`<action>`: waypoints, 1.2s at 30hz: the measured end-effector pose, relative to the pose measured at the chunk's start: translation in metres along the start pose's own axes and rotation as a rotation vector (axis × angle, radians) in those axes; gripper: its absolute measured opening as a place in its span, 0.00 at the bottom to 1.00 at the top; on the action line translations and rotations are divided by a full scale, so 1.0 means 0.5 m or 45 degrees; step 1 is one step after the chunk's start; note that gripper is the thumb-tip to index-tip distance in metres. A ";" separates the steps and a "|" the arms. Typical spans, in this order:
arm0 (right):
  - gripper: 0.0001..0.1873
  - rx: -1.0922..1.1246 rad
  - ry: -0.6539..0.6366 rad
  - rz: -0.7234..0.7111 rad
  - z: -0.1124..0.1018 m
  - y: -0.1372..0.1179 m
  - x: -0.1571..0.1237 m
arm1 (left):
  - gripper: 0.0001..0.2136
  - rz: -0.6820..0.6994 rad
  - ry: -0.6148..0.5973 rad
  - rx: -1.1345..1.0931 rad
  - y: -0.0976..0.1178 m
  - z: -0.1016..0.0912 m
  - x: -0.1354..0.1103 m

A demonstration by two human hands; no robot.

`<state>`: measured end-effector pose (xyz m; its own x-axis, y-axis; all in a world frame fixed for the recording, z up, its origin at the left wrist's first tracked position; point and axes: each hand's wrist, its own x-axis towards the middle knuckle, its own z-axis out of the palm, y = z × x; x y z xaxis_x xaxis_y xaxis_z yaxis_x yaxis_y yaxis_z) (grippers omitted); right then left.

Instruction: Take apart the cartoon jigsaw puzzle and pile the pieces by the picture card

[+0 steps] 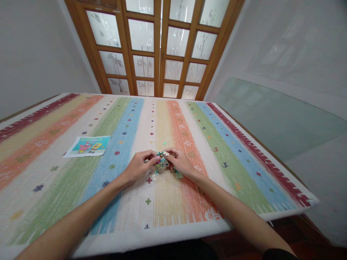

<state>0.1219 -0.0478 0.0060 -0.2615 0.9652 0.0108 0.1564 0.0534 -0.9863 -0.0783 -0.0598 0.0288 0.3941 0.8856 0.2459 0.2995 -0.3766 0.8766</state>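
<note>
A small heap of jigsaw puzzle pieces (162, 162) in mixed colours is gathered between my two hands, over the middle of the striped tablecloth. My left hand (142, 164) curls round the heap from the left, its thumb lying on top of the pieces. From the right, my right hand (181, 162) closes round the same heap, and a pale piece shows by its thumb. The fingertips under the heap are partly hidden. A few loose pieces lie on the cloth close by, one of them a green piece (164, 143) just beyond my hands.
A printed cartoon picture (90, 146) on white paper lies to the left of my hands. The striped tablecloth (132, 213) covers the table. Beyond the far edge stand wooden doors (158, 54) with frosted panes, and a pale wall runs along the right.
</note>
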 end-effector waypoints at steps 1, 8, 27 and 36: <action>0.08 -0.054 0.003 -0.026 -0.002 0.001 0.001 | 0.14 -0.005 0.007 0.004 -0.001 0.000 0.000; 0.10 -0.451 0.108 -0.303 -0.024 -0.004 0.003 | 0.13 0.012 0.098 -0.002 -0.018 -0.003 0.005; 0.11 -0.317 0.049 -0.443 0.005 -0.019 -0.019 | 0.09 -0.001 0.052 -0.123 0.000 0.010 0.000; 0.09 -0.414 0.139 -0.662 0.009 -0.019 -0.023 | 0.11 -0.125 0.105 -0.313 -0.007 0.015 0.005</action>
<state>0.1189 -0.0608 0.0145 -0.2851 0.8115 0.5100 0.3216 0.5822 -0.7467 -0.0720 -0.0581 0.0232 0.2986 0.9374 0.1792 0.1092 -0.2200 0.9694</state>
